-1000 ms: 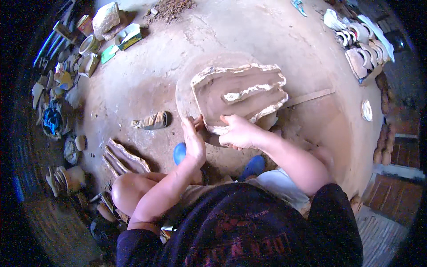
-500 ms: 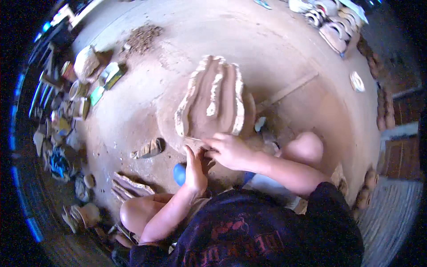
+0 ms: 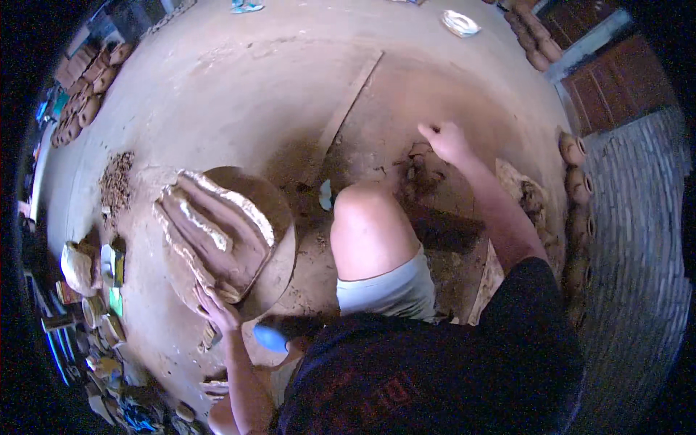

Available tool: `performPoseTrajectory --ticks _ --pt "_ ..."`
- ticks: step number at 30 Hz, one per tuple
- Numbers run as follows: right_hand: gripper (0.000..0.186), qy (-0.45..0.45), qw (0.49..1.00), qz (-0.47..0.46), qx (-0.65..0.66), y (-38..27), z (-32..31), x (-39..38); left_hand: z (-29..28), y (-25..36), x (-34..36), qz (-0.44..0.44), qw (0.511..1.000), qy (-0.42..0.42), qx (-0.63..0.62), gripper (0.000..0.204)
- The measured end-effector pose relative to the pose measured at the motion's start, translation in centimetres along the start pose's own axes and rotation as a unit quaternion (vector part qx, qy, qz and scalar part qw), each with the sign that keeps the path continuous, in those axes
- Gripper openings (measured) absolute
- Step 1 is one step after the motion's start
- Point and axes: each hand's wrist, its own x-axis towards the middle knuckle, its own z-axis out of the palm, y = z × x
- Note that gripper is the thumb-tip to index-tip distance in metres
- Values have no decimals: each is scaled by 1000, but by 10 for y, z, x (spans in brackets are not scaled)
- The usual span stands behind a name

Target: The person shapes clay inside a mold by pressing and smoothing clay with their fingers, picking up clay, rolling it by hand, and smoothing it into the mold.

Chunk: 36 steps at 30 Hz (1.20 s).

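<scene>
Pale brown earthen floor [image 3: 254, 94], scuffed and bowed by the lens, with long, pale wooden strip [image 3: 353, 101] lying flat across it. At upper right: flat, white, ring-shaped object [image 3: 461, 23], then brown panelled wooden surface [image 3: 616, 83] and grey, narrowly ribbed surface [image 3: 631, 217], edged by row of round-bellied brown clay pots [image 3: 573, 148]. At upper left: stacked brown clay vessels [image 3: 87, 109]; below, heap of reddish-brown crumbs [image 3: 116, 181] and blocky whitish lump [image 3: 76, 268]. On the floor, left of centre: round, flat brown board [image 3: 280, 279], bearing open, trough-like brown clay form [image 3: 243, 254] with ragged cream-coloured walls and central ridge. Left hand [image 3: 217, 312] at near outer edge of the form, fingers extended along it, unclenched. Right hand [image 3: 448, 141] well apart from the form, raised over dark clay scraps [image 3: 420, 170], fingers mostly curled, one digit jutting leftward; cannot tell whether grasping anything. Compared with half a second earlier: view swung rightward, with board and form shifted from centre to left; right hand withdrawn from beside left hand; left hand close to near end of form in both.
</scene>
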Motion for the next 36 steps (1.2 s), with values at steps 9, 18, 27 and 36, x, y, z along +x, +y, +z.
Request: performPoseTrajectory --ticks 9,18,27,36 --pt "62 -198 911 25 -361 134 102 57 45 0 -14 269 930 173 183 61" --pt "30 -187 928 -30 -322 128 126 61 51 -38 -3 254 921 194 225 52" --pt "28 -214 875 -212 -378 209 165 54 1 43 13 -14 999 11 -46 59" --pt "38 -262 850 -206 -408 179 130 54 20 50 35 -95 993 -27 -64 63"
